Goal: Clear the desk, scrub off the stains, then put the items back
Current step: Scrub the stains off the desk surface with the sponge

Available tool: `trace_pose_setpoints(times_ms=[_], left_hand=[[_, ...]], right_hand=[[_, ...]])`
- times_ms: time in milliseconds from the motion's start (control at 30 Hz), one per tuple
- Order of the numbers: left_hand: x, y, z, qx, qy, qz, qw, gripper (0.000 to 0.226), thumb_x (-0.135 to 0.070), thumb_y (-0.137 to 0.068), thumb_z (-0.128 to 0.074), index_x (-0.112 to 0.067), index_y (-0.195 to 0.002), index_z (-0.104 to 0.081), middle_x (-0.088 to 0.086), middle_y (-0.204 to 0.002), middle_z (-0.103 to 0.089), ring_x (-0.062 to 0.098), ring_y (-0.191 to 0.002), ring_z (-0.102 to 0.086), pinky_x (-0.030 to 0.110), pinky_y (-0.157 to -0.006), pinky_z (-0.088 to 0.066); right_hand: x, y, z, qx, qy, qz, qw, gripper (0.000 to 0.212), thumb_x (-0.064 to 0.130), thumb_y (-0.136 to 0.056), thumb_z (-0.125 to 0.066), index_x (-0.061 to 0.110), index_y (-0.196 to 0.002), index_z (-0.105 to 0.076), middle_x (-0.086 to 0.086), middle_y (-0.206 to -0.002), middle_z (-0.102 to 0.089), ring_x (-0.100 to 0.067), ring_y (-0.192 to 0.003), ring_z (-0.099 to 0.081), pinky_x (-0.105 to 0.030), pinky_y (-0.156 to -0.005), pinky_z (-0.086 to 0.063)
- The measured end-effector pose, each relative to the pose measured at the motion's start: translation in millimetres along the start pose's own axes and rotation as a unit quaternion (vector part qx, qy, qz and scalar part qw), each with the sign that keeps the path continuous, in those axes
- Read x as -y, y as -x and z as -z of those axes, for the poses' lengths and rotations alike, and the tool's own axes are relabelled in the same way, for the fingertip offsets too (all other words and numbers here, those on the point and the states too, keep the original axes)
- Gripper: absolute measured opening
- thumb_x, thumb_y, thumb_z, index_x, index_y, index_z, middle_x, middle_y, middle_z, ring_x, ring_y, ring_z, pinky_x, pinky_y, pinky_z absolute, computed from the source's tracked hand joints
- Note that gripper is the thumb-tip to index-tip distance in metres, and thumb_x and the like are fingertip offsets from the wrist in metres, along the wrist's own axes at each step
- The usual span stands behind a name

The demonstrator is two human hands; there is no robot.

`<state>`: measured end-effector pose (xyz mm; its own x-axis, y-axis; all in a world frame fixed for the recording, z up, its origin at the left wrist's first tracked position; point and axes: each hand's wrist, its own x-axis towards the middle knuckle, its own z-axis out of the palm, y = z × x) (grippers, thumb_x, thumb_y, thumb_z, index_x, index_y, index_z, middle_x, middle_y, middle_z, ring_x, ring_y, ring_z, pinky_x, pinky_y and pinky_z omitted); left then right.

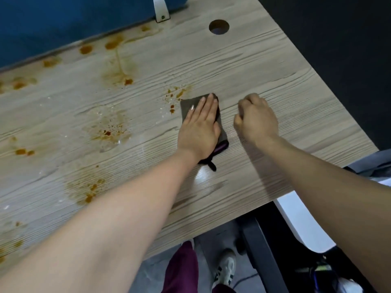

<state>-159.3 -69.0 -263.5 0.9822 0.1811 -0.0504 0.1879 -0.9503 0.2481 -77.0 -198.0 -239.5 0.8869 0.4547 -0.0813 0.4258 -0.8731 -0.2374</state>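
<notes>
My left hand lies flat with straight fingers on a dark grey cloth and presses it onto the wood-grain desk. A dark loop of the cloth sticks out below my wrist. Small orange-brown stains sit just left of the cloth. More stains spread over the left half of the desk and along its back edge, with wet patches among them. My right hand rests on the desk to the right of the cloth, fingers curled into a loose fist, holding nothing.
A round cable hole is cut near the desk's back right. A blue partition with a white bracket runs along the back edge. Below the front edge are my legs and shoes, a black chair base and a white surface.
</notes>
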Motion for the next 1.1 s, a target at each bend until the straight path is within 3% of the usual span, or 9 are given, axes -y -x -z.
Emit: trace_pose_setpoints(times_ms=[233, 367, 533, 700, 833, 1000, 1100], left_hand=[[44, 40, 13, 0.001, -0.026, 0.076, 0.997, 0.057, -0.028, -0.100, -0.025, -0.013, -0.151, -0.002, 0.000, -0.159, 0.003, 0.013, -0.146, 0.004, 0.032, -0.119, 0.001], [6, 3, 3, -0.031, 0.000, 0.122, 0.992, 0.058, -0.028, -0.100, -0.024, -0.011, -0.151, -0.001, 0.003, -0.159, 0.004, 0.015, -0.146, 0.005, 0.032, -0.117, 0.004], [0, -27, 4, 0.004, -0.003, 0.039, 0.999, 0.057, -0.029, -0.101, -0.024, -0.013, -0.151, -0.002, 0.000, -0.159, 0.004, 0.013, -0.146, 0.005, 0.030, -0.117, 0.004], [54, 19, 18, -0.006, -0.040, 0.111, 0.993, 0.058, -0.028, -0.101, -0.024, -0.014, -0.151, 0.000, 0.000, -0.159, 0.005, 0.014, -0.146, 0.004, 0.031, -0.118, 0.002], [47, 13, 16, -0.011, -0.033, 0.142, 0.989, 0.058, -0.027, -0.100, -0.023, -0.012, -0.151, 0.002, 0.002, -0.159, 0.007, 0.015, -0.146, 0.008, 0.032, -0.117, 0.006], [-5, -50, 5, -0.012, -0.005, 0.053, 0.999, 0.059, -0.027, -0.099, -0.028, -0.011, -0.151, -0.004, 0.002, -0.159, 0.001, 0.014, -0.146, 0.003, 0.031, -0.116, 0.004], [2, -52, 5, -0.004, -0.007, 0.021, 1.000, 0.058, -0.027, -0.100, -0.028, -0.013, -0.151, -0.005, 0.000, -0.159, 0.000, 0.013, -0.146, 0.001, 0.030, -0.117, 0.002]], right_hand=[[10, -4, -9, -0.010, 0.003, -0.016, 1.000, 0.026, 0.010, -0.088, -0.047, 0.001, -0.110, -0.057, -0.011, -0.121, -0.048, -0.028, -0.110, -0.043, -0.031, -0.071, -0.030], [8, -5, -7, -0.009, 0.015, -0.005, 1.000, 0.027, 0.013, -0.090, -0.047, 0.003, -0.112, -0.057, -0.009, -0.121, -0.048, -0.027, -0.111, -0.043, -0.031, -0.070, -0.030], [8, -6, -1, -0.005, 0.034, 0.004, 0.999, 0.028, 0.017, -0.089, -0.048, 0.004, -0.112, -0.056, -0.008, -0.120, -0.048, -0.027, -0.111, -0.044, -0.034, -0.076, -0.037], [11, -5, 2, -0.002, 0.031, 0.007, 1.000, 0.026, 0.015, -0.089, -0.049, 0.003, -0.111, -0.056, -0.010, -0.118, -0.049, -0.027, -0.107, -0.045, -0.031, -0.071, -0.031], [12, -6, 0, -0.004, 0.022, -0.001, 1.000, 0.027, 0.013, -0.088, -0.051, 0.002, -0.112, -0.056, -0.010, -0.119, -0.048, -0.027, -0.108, -0.044, -0.030, -0.071, -0.029], [12, -7, -1, -0.016, 0.032, -0.005, 0.999, 0.027, 0.015, -0.089, -0.050, 0.002, -0.111, -0.058, -0.010, -0.117, -0.050, -0.028, -0.109, -0.046, -0.034, -0.073, -0.036], [11, -7, -1, -0.019, 0.038, 0.005, 0.999, 0.028, 0.017, -0.087, -0.051, 0.002, -0.109, -0.059, -0.010, -0.117, -0.051, -0.028, -0.108, -0.047, -0.033, -0.073, -0.037]])
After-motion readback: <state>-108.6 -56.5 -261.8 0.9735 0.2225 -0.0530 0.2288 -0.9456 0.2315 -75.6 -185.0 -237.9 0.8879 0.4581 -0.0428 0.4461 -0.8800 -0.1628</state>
